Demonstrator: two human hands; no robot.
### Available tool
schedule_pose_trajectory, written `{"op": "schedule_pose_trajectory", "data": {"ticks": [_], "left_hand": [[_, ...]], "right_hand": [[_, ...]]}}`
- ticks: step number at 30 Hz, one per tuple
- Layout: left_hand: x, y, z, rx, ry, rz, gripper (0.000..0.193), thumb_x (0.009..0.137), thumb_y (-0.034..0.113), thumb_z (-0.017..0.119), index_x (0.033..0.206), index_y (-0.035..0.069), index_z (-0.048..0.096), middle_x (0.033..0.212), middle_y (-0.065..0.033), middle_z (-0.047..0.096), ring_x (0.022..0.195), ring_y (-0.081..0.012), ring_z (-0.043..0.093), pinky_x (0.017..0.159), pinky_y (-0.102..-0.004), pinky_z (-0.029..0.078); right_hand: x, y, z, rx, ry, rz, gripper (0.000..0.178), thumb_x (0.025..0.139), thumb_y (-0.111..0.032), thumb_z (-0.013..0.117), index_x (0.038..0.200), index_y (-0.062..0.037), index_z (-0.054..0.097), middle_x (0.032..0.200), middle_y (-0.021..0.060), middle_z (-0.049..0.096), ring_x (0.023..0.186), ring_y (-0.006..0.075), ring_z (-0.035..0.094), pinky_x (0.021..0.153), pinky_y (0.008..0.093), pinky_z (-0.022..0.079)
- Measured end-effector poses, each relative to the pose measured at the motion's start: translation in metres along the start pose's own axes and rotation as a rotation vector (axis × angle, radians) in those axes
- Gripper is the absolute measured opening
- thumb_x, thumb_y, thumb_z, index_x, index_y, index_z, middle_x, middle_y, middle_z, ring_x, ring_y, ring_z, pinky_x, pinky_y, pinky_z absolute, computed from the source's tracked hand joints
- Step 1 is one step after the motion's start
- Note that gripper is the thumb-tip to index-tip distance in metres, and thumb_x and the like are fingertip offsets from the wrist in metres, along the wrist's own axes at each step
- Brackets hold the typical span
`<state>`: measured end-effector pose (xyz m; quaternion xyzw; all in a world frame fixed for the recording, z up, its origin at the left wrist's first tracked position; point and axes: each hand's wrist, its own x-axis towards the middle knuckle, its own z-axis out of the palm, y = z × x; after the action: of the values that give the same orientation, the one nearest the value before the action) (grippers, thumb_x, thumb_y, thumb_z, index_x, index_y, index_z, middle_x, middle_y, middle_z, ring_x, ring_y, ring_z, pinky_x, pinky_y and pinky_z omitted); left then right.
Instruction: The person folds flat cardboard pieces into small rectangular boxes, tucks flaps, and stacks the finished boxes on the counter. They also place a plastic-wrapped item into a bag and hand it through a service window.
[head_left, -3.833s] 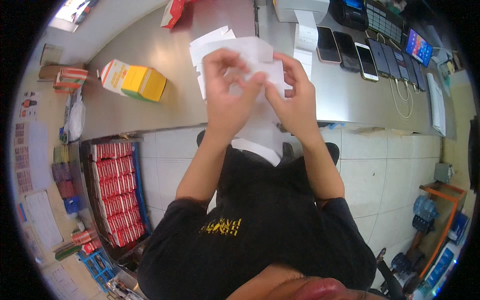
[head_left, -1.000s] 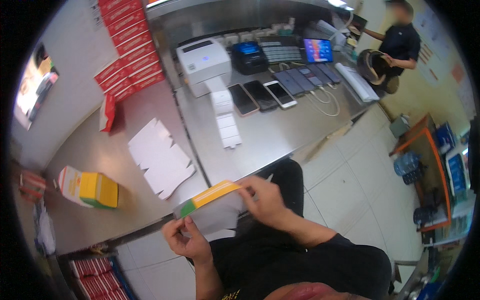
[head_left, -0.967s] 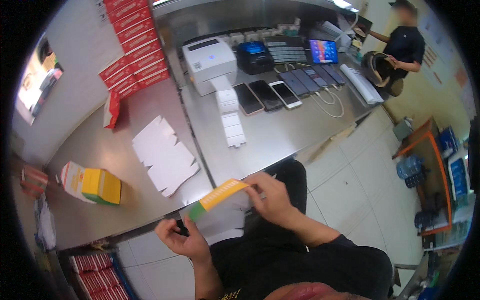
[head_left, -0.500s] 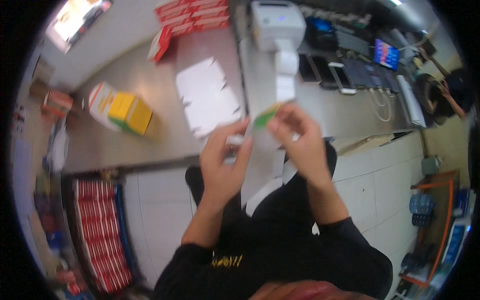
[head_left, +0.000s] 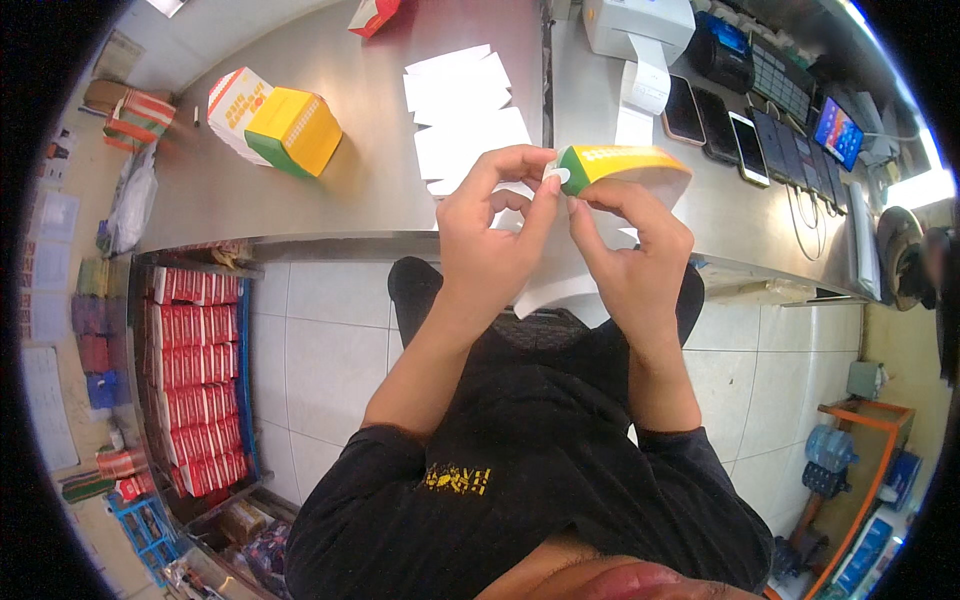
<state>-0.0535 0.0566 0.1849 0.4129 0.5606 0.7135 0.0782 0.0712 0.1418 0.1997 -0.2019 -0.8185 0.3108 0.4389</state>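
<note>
A yellow and green paperboard carton (head_left: 622, 163), partly folded with a curved white inner panel, is held over the table's front edge by both hands. My left hand (head_left: 490, 220) pinches the white tab at the carton's green end between thumb and fingers. My right hand (head_left: 640, 235) is closed on the lower edge of the same carton, thumb close to the tab. To the left stands a folded carton (head_left: 290, 130) in yellow, green and white. White paperboard blanks (head_left: 455, 110) lie flat just beyond my left hand.
A white label printer (head_left: 640, 25) with a strip of labels (head_left: 645, 85) stands behind the carton. Several phones (head_left: 748, 148) and a lit tablet (head_left: 838, 133) lie at the right. Stacked red and white boxes (head_left: 200, 380) fill a shelf below the table at left.
The carton has turned so its long yellow side and curved panel now show. My hands have come closer together around its green end. The whole view has shifted.
</note>
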Motion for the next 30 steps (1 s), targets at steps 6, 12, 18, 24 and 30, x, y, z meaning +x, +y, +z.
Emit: {"op": "schedule_pose_trajectory", "data": {"ticks": [6,12,18,24,30], "left_hand": [[0.001,0.001,-0.003,0.038,-0.08,-0.015,0.026,0.092,-0.003,0.074,0.117,-0.003,0.069,0.107,-0.0093,0.072,0.094,-0.0106,0.068,0.071,-0.0216,0.055],[-0.002,0.002,-0.001,0.005,-0.098,-0.07,0.027,0.092,-0.003,0.075,0.118,-0.003,0.068,0.11,-0.0109,0.072,0.096,-0.0106,0.069,0.071,-0.0204,0.055],[-0.005,0.01,-0.01,-0.106,-0.112,-0.189,0.029,0.09,0.002,0.077,0.118,-0.003,0.073,0.109,-0.0104,0.075,0.093,-0.0105,0.071,0.07,-0.0227,0.058],[-0.01,0.008,-0.015,0.006,-0.112,-0.136,0.035,0.086,0.005,0.084,0.119,0.0,0.074,0.101,-0.0066,0.074,0.089,-0.0076,0.067,0.065,-0.0205,0.056],[-0.016,0.004,-0.021,0.236,-0.052,-0.081,0.025,0.083,0.005,0.085,0.105,0.002,0.073,0.093,-0.0047,0.073,0.082,-0.0064,0.066,0.061,-0.0214,0.056]], "right_hand": [[-0.006,0.01,0.002,0.564,-0.039,0.417,0.014,0.095,-0.006,0.075,0.103,0.005,0.073,0.097,0.0117,0.075,0.091,0.0163,0.073,0.085,0.0291,0.059],[-0.008,0.028,0.009,0.846,-0.113,0.403,0.016,0.102,-0.005,0.065,0.113,0.0067,0.064,0.102,0.0108,0.072,0.091,0.0154,0.072,0.084,0.0287,0.059],[-0.01,0.024,0.008,0.846,-0.15,0.426,0.014,0.103,-0.005,0.064,0.112,0.0049,0.062,0.102,0.0099,0.071,0.093,0.0153,0.072,0.084,0.029,0.06],[-0.023,0.012,0.02,0.487,-0.036,0.172,0.019,0.098,-0.003,0.07,0.114,0.0066,0.067,0.107,0.0132,0.076,0.098,0.0149,0.073,0.086,0.0276,0.059],[-0.031,0.016,0.029,0.432,-0.111,0.308,0.019,0.097,-0.004,0.07,0.113,0.0065,0.07,0.107,0.0143,0.077,0.098,0.0177,0.075,0.087,0.0308,0.059]]}}
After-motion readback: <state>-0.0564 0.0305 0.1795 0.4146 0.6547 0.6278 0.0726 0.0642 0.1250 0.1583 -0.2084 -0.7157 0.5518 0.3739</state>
